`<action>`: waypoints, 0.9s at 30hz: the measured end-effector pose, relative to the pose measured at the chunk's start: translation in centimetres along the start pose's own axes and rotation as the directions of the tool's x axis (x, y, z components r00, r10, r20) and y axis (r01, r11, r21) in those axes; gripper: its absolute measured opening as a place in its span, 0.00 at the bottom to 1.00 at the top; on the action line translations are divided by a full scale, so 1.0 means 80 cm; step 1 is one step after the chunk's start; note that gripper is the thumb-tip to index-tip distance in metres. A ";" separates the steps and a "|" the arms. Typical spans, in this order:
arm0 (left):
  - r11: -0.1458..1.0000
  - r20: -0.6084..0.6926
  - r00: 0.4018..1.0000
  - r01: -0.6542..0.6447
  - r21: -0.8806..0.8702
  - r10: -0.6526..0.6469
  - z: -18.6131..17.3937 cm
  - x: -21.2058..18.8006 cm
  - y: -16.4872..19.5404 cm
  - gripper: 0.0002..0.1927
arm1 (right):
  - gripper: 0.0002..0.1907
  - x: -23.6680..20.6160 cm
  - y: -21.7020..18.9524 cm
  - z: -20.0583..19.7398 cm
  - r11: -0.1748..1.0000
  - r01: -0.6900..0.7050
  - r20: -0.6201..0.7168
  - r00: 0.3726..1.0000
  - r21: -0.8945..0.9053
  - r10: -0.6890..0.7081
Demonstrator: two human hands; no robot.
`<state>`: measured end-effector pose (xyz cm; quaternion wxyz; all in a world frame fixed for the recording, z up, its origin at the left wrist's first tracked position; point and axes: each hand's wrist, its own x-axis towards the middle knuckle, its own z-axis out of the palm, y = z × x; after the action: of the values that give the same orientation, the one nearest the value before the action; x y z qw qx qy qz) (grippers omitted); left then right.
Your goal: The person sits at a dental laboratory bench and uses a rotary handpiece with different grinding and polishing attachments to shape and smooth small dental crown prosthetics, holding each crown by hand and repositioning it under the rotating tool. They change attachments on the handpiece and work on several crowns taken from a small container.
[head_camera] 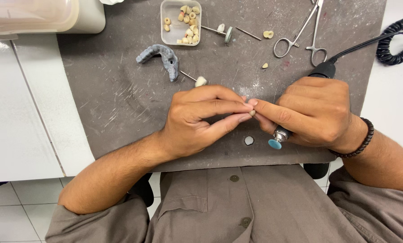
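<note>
overhead, scratched grey mat (120, 103) covers white bench (26, 112).

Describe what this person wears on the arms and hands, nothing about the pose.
Both forearms are bare. The left hand wears no glove, ring or band. The right hand is also ungloved, with a dark beaded bracelet round the wrist. Short grey-brown sleeves of a buttoned work shirt cover the upper arms.
</note>
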<state>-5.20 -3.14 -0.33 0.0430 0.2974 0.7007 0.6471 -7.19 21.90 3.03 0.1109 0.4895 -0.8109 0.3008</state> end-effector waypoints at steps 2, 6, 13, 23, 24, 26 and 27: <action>1.000 -0.006 1.000 -0.005 0.006 0.005 0.000 -0.001 0.001 0.10 | 0.13 0.001 -0.002 0.000 1.000 -0.007 0.001 1.000 -0.017 0.007; 0.999 -0.016 0.999 -0.035 -0.008 0.034 0.001 -0.002 0.004 0.09 | 0.11 0.006 -0.006 -0.004 0.999 -0.029 -0.021 0.999 -0.044 0.028; 0.996 -0.037 0.996 -0.076 0.044 0.077 0.004 -0.003 0.004 0.10 | 0.15 0.009 -0.010 -0.007 0.997 0.027 0.008 1.000 -0.070 -0.027; 1.000 -0.069 0.997 0.030 -0.004 -0.030 0.006 0.000 0.000 0.12 | 0.15 -0.004 -0.007 0.001 0.986 0.042 0.035 0.999 -0.162 -0.037; 0.999 -0.059 0.998 0.033 0.012 -0.032 0.005 0.000 0.001 0.12 | 0.14 -0.004 -0.007 0.002 0.986 0.041 0.033 0.999 -0.160 -0.036; 0.999 -0.043 0.999 0.022 0.044 -0.020 0.004 0.000 0.001 0.12 | 0.14 -0.003 -0.007 0.002 0.987 0.039 0.028 0.999 -0.158 -0.035; 0.998 -0.036 0.999 0.008 0.060 -0.006 0.004 0.000 0.001 0.12 | 0.13 -0.002 -0.007 0.002 0.990 0.024 0.025 0.999 -0.138 -0.021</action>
<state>-5.07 -2.87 -0.30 0.0235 0.2845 0.7216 0.6308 -6.61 21.72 3.05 0.1383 0.4933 -0.8255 0.2371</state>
